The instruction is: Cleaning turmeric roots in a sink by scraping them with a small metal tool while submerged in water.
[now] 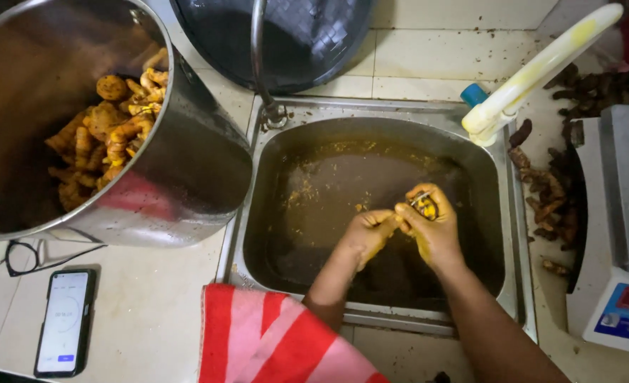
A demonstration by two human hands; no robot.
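Over the murky sink [485, 177] we grip a small yellow turmeric root [426, 208] in our right hand [435, 230]; our left hand [368, 232] pinches its near end. It looks knobbly, stiff and slippery (wet, peel half off), so best held around its thicker middle.

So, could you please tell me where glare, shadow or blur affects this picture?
In the head view, glare streaks the steel pot; the sink basin lies in dim shadow; the left hand and right hand look slightly soft; edges bend from wide-angle distortion.
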